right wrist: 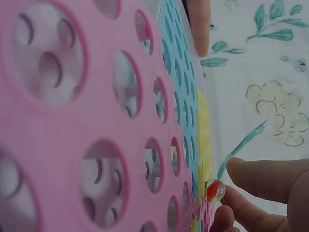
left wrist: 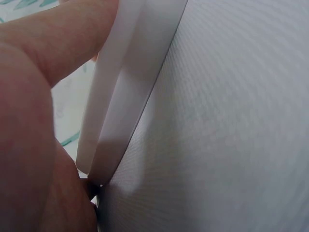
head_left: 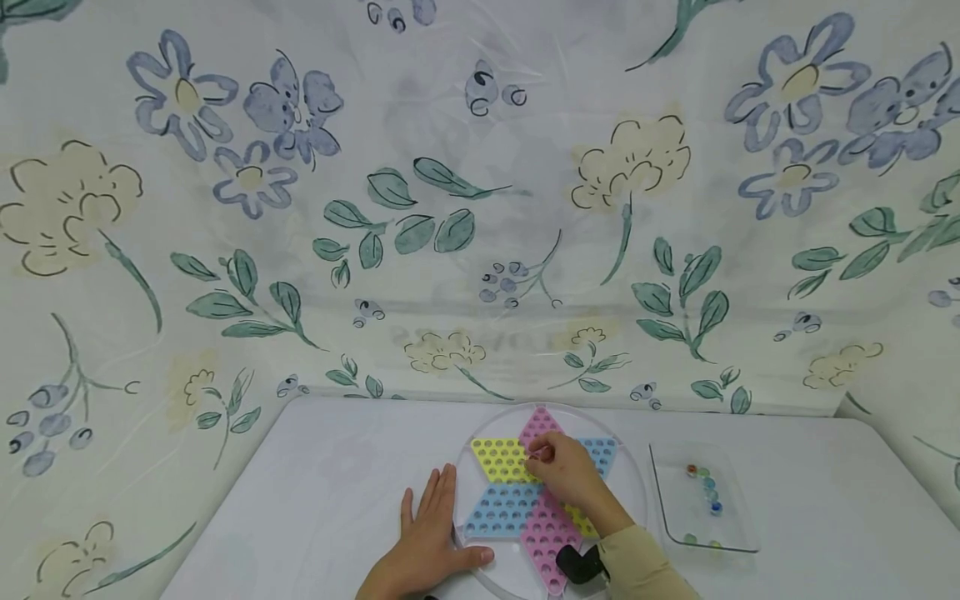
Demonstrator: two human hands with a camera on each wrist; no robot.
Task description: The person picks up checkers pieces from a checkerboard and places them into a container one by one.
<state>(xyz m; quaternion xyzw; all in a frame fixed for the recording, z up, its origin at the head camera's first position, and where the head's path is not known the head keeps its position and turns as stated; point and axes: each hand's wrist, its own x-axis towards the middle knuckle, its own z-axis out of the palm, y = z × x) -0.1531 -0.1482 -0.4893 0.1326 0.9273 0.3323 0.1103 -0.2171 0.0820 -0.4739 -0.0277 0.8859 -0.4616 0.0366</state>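
A round Chinese checkers board (head_left: 502,510) lies on the table, its star made of pink, yellow and blue sections full of holes. My right hand (head_left: 573,475) is over the far part of the star, where pink meets yellow. In the right wrist view, a clear glass marble (right wrist: 215,190) with a red-orange swirl sits at the tips of that hand's thumb (right wrist: 258,179) and fingers, close to the board. My left hand (head_left: 423,542) rests against the board's left rim, fingers straight and thumb across the edge. The left wrist view shows the white rim (left wrist: 118,96) beside that hand.
Right of the board stands a clear plastic tray (head_left: 738,549) holding several marbles (head_left: 710,484). A black wrist device (head_left: 581,565) hangs over the near pink section. Behind the white table (head_left: 330,467) rises a floral cloth (head_left: 525,250).
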